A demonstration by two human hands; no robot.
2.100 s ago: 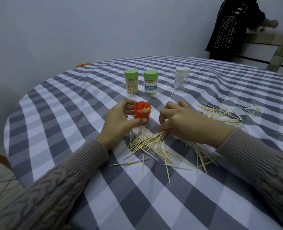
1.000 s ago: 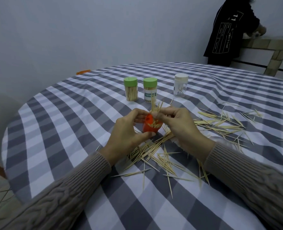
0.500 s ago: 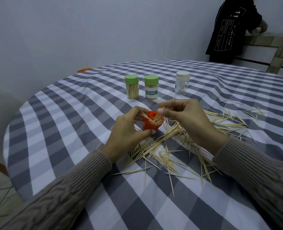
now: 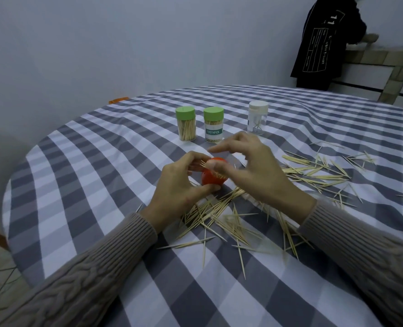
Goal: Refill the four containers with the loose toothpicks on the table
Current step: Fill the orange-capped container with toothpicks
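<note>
While gripping the orange container [image 4: 213, 177] with left hand [image 4: 181, 185], spreads right hand [image 4: 254, 168] loosely over its toothpick-filled mouth.

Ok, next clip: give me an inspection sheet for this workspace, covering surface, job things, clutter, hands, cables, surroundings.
Surface: table under a grey and white checked cloth.
Job's things: orange container open, tilted, toothpicks sticking out; two green-lidded jars full and capped; white-lidded jar nearly empty; loose toothpicks in front of the hands, more at right.
Clutter: nothing seen.
Hands: left hand grips the orange container; right hand over its mouth, fingers spread, thumb on the toothpicks.
Cables: nothing seen.
Surroundings: plain wall; a person in black at a ledge, far right.
</note>
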